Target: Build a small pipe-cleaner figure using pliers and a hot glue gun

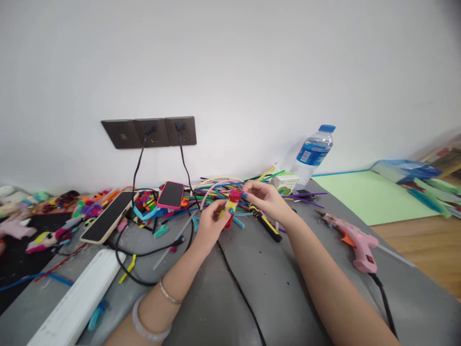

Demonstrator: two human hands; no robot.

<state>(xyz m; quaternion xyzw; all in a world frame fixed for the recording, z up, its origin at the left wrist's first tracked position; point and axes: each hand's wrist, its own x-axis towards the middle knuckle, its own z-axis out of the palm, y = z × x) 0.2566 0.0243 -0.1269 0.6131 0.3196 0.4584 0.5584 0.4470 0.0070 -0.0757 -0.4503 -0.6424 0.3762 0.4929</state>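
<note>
My left hand (211,222) is closed around a small pipe-cleaner figure (231,204) with a yellow body and a red fuzzy top, held upright over the grey table (252,288). My right hand (264,197) pinches the red top of the same figure from the right with thumb and fingers. Behind both hands lies a loose heap of coloured pipe cleaners (216,187). A black and yellow cutter (265,223) lies just right of the figure, under my right wrist.
A pink glue gun (355,241) with a black cord lies at the right. Two phones (170,194) (108,217) charge from wall sockets (149,132). A water bottle (312,154) and small carton (285,182) stand at the back. A white power strip (77,302) lies front left.
</note>
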